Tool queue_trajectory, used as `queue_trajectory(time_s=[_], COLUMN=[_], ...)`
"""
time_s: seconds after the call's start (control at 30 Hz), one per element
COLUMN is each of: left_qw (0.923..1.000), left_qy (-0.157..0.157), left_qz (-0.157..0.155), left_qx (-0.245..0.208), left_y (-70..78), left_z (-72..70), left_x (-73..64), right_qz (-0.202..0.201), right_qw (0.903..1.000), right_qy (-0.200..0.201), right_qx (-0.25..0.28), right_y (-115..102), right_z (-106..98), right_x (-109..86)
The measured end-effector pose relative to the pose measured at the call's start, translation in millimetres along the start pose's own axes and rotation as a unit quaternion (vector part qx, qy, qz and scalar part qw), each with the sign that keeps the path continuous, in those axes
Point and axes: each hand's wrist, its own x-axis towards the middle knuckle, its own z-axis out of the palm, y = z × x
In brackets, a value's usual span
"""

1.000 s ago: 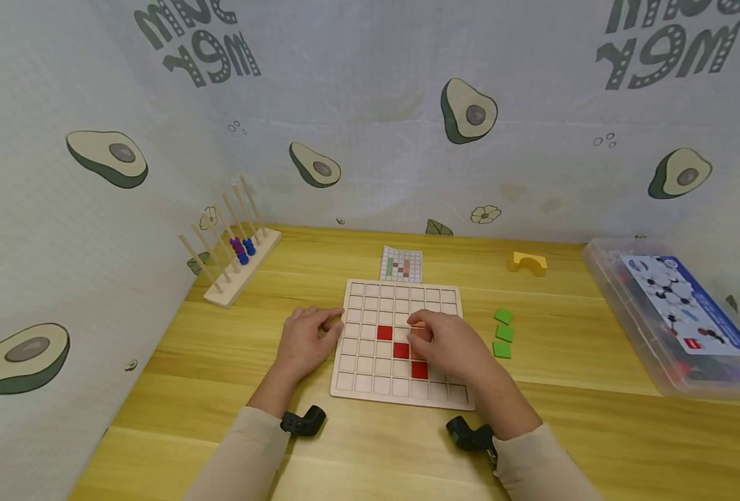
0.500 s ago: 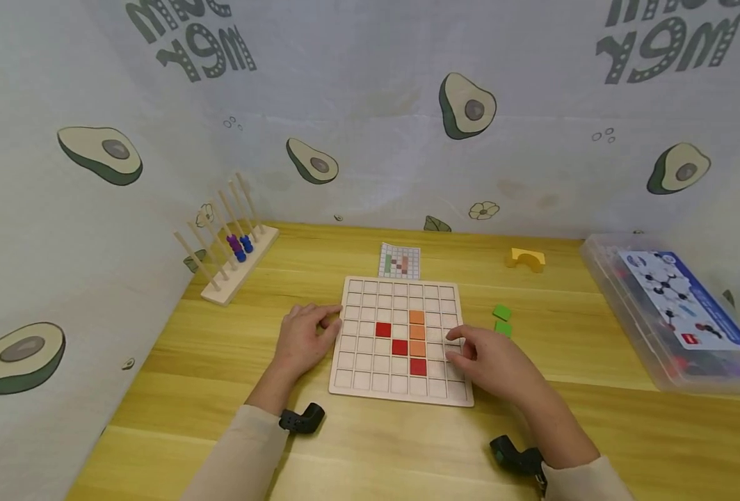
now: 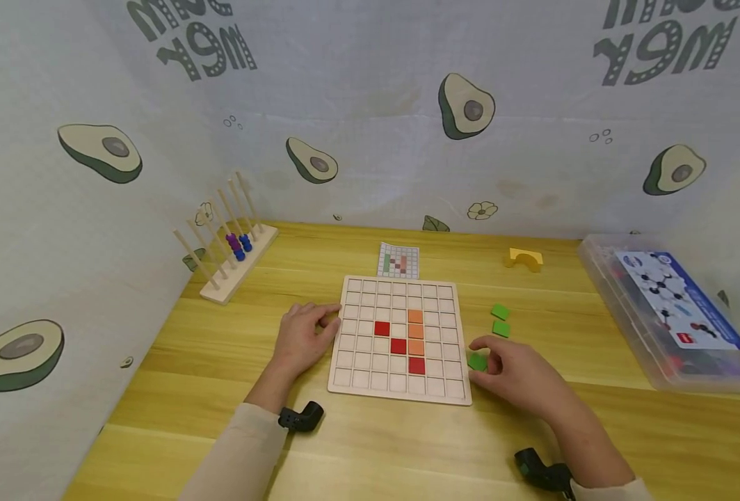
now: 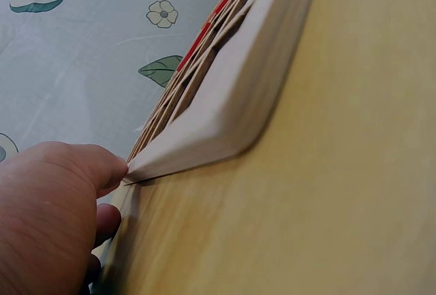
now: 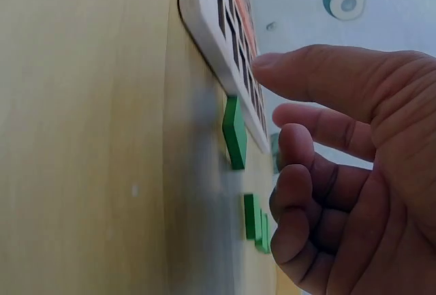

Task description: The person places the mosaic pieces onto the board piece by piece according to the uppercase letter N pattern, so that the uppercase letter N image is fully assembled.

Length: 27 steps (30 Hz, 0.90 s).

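Note:
A wooden grid board point(image 3: 364, 380) lies on the table with three red tiles point(image 3: 398, 346) and three orange tiles point(image 3: 415, 331) in its cells. My left hand point(image 3: 301, 339) touches the board's left edge with fingertip and thumb; in the left wrist view a thumb or finger meets the board's corner. Beyond the right edge, my right hand point(image 3: 520, 372) has thumb and index finger spread around a green tile point(image 3: 477, 362). In the right wrist view that green tile point(image 5: 235, 133) lies beside the board, with the thumb apart from it. Two more green tiles point(image 3: 500, 328) lie just behind.
A small printed pattern card point(image 3: 398, 261) lies against the board's back edge. To the left stands a peg rack point(image 3: 240, 271) with purple and blue beads. A yellow arch block point(image 3: 524, 259) sits at the back right, and a clear plastic box point(image 3: 620, 313) farther right.
My right hand has moved right, off the board, uncovering the orange tiles. The nearest green tile now lies farther left, close to the board. My left hand keeps its place.

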Motion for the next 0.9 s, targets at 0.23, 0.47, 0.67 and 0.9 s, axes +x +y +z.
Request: queue_trajectory(time_s=[0.23,0.47,0.67,0.9], left_qw=[1.0,1.0,1.0,1.0], left_qy=[0.0,0.001,0.004,0.004], left_qz=[0.004,0.005,0.009,0.009], left_qx=[0.005,0.002,0.0,0.001], left_y=[0.0,0.6,0.9,1.6], left_z=[-0.5,-0.8,-0.3,-0.5], left_x=[0.3,0.1,0.4,0.0], right_qz=[0.002,-0.002,-0.009,-0.012], right_qw=[0.9999,0.9999,0.9999,0.9996], right_qy=[-0.004,-0.004,-0.001,0.003], right_qx=[-0.01,-0.014,-0.015,-0.027], right_y=[10.1,14.5,18.5,19.2], right_z=[-4.3,-5.0,-2.8,-0.7], right_x=[-2.1,-1.5,-0.9,0.8])
